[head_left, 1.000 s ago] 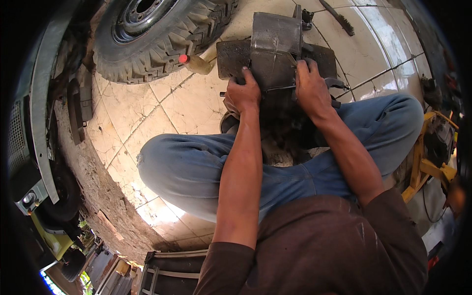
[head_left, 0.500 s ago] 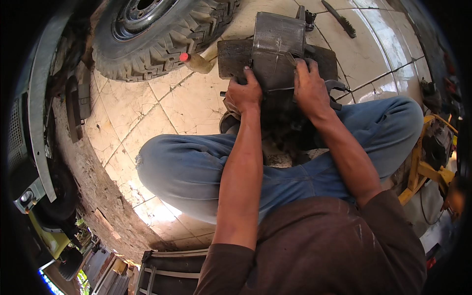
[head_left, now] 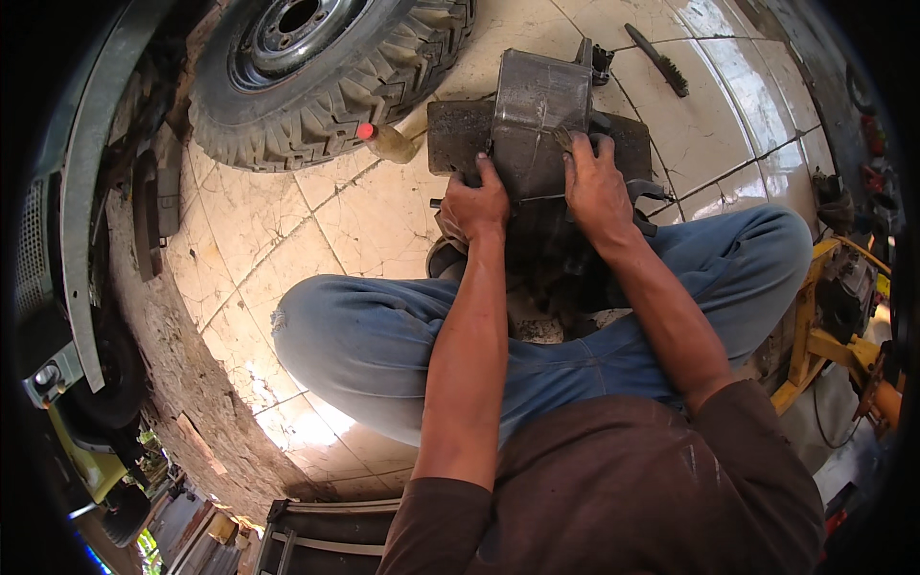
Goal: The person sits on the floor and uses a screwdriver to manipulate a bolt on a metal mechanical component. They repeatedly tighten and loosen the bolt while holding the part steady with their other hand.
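Head view showed both hands clamped on a dull grey, boxy metal housing [head_left: 537, 120] at twelve o'clock: left hand [head_left: 476, 203] gripped its near left edge, right hand [head_left: 596, 187] curled over the right. It sat on a dark rusty plate [head_left: 458, 134] upon pale tiles [head_left: 364, 225]. Work seemed mid-steadying; shifting it likely needed a firm two-handed hold.

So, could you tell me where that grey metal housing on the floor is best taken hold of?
Probably by its near side edges, from the person's side: the metal housing stands on a flat dark plate, and the left hand and right hand already flank it there.
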Available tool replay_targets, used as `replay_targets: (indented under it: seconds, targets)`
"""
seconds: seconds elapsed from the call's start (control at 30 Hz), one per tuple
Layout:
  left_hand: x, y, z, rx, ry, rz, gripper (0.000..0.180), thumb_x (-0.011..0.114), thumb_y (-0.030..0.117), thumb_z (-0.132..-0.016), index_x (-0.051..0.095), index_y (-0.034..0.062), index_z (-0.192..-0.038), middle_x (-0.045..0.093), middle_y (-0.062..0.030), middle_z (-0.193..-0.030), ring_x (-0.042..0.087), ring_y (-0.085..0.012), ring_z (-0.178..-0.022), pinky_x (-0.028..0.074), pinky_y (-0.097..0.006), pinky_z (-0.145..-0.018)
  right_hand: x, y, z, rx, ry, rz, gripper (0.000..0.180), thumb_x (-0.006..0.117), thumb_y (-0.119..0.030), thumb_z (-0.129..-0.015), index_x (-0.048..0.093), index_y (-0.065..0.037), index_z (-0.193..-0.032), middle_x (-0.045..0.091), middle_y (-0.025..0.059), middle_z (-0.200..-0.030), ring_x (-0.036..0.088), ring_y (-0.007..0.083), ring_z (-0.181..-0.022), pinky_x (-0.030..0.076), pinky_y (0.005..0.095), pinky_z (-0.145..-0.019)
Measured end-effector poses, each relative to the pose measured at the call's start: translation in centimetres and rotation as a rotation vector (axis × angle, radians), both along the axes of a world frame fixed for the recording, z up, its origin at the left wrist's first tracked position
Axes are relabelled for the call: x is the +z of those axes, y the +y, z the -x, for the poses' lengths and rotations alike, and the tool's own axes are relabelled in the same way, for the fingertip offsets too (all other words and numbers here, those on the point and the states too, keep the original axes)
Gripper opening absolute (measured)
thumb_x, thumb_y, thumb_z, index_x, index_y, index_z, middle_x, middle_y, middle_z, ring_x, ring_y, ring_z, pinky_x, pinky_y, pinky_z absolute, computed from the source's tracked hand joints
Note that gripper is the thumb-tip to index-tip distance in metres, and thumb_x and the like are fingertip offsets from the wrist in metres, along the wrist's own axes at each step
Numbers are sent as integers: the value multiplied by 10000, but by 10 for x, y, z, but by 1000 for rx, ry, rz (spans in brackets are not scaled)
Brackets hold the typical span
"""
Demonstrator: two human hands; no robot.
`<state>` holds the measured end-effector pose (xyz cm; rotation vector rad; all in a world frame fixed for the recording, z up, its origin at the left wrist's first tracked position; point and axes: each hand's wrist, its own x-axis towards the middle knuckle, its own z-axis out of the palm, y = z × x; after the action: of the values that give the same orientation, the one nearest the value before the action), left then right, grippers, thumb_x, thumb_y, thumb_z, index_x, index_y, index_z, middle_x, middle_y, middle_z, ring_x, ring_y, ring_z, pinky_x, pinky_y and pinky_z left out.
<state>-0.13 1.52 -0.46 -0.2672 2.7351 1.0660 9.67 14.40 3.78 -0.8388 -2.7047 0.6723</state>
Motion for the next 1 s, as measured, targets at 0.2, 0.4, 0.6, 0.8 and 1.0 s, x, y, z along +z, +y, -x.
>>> replay_targets:
  seconds: [0.2,0.4,0.6,0.8,1.0]
  targets:
    - [0,-2,1,-1,-22,34,654,616,605,-880,757,7,-1104,740,-258,-1037,692,-443,-1031,504,-506,-920,-3,-3,2,-11,15,22,272,498,-194,-1033,480,-80,-1279,530,334,-1214,651,559,-858,546,619,-737]
    - [3,-2,-3,7,-37,36,653,615,601,-882,752,12,-1128,739,-259,-1051,691,-441,-1040,505,-504,-923,-8,-3,-4,9,33,37,259,488,-188,-1035,476,-72,-1266,532,334,-1209,646,563,-852,538,631,-741]
    - [0,0,-2,8,-31,36,644,613,600,-883,756,20,-1122,745,-242,-1048,698,-431,-1027,506,-499,-917,-5,-3,1,-13,-19,42,268,482,-184,-1036,474,-69,-1278,521,347,-1237,643,567,-886,536,626,-755]
    - [-3,-2,3,2,-10,19,640,618,600,-879,760,17,-1103,747,-238,-1033,697,-431,-1024,507,-488,-910,-3,-5,8,-19,-16,87,274,478,-181,-1036,482,-69,-1285,507,366,-1241,638,577,-901,541,618,-766]
    - [-4,-4,0,18,12,30,633,626,591,-877,761,11,-1091,747,-237,-1037,694,-431,-1035,506,-489,-912,-6,-7,-1,4,36,95,265,478,-171,-1032,490,-76,-1279,489,369,-1271,639,577,-889,541,624,-768]
